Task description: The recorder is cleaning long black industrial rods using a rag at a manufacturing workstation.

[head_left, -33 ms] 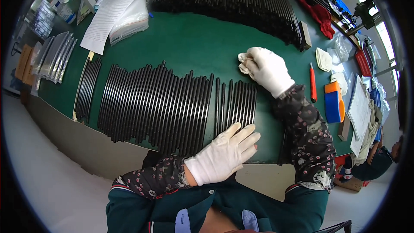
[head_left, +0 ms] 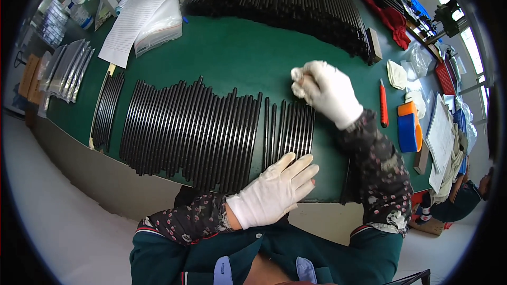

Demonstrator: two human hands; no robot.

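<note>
A long row of thin black rods (head_left: 195,132) lies side by side on the green table (head_left: 237,53). My left hand (head_left: 277,190), in a white glove, rests flat with spread fingers on the near ends of a small separate group of rods (head_left: 290,124) at the table's front edge. My right hand (head_left: 330,92), also gloved, is closed on a crumpled white cloth (head_left: 297,80) just past the far ends of that same group.
A big heap of black rods (head_left: 285,5) fills the far side. Paper and plastic bags (head_left: 145,18) lie far left, a small rod bundle (head_left: 105,108) at left. A red cutter (head_left: 384,103) and an orange-blue block (head_left: 408,126) sit right. Another person (head_left: 459,200) crouches lower right.
</note>
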